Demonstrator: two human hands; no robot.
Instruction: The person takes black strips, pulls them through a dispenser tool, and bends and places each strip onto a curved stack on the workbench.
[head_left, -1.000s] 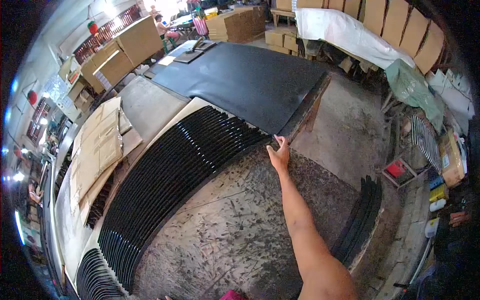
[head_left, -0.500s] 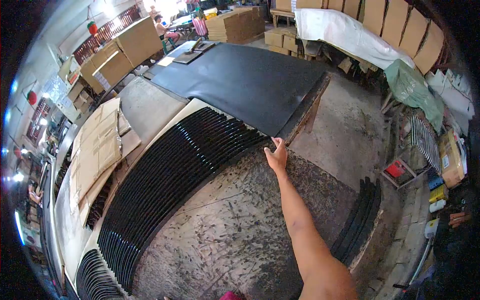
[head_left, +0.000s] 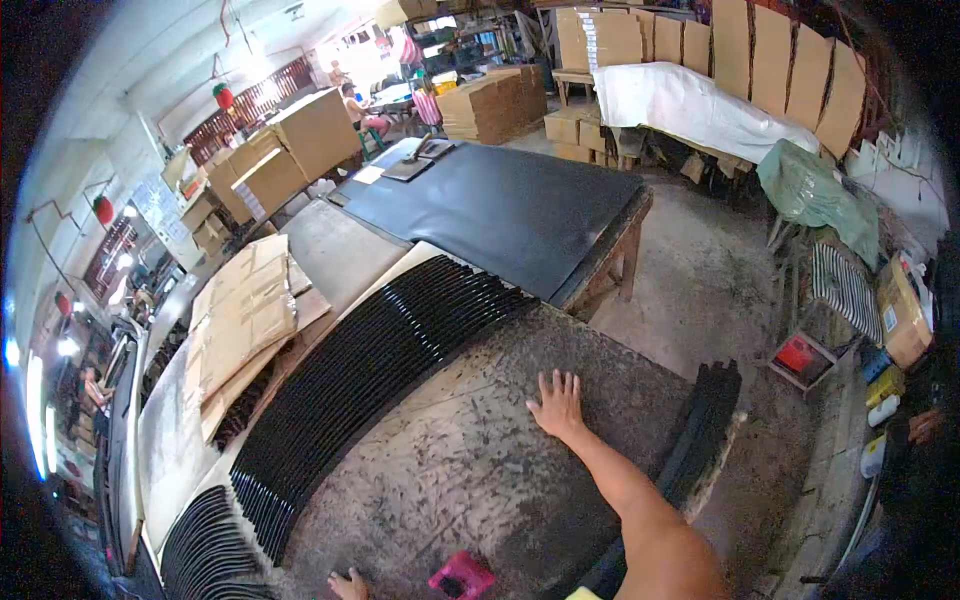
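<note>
The right hand [head_left: 558,406] is now drawing back from the ends of the black strips [head_left: 370,365], spreading open over the bench [head_left: 450,450] and leaving them lying untouched toward ten o'clock. Well apart, near eight, the left hand [head_left: 349,585] is showing too little to judge its grip.

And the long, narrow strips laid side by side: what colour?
Long, narrow black strips, glossy in places; the head view shows them best.

Room over stained tabletop [head_left: 430,480] — black strips [head_left: 375,375] left, dark stack [head_left: 705,412] right
</note>
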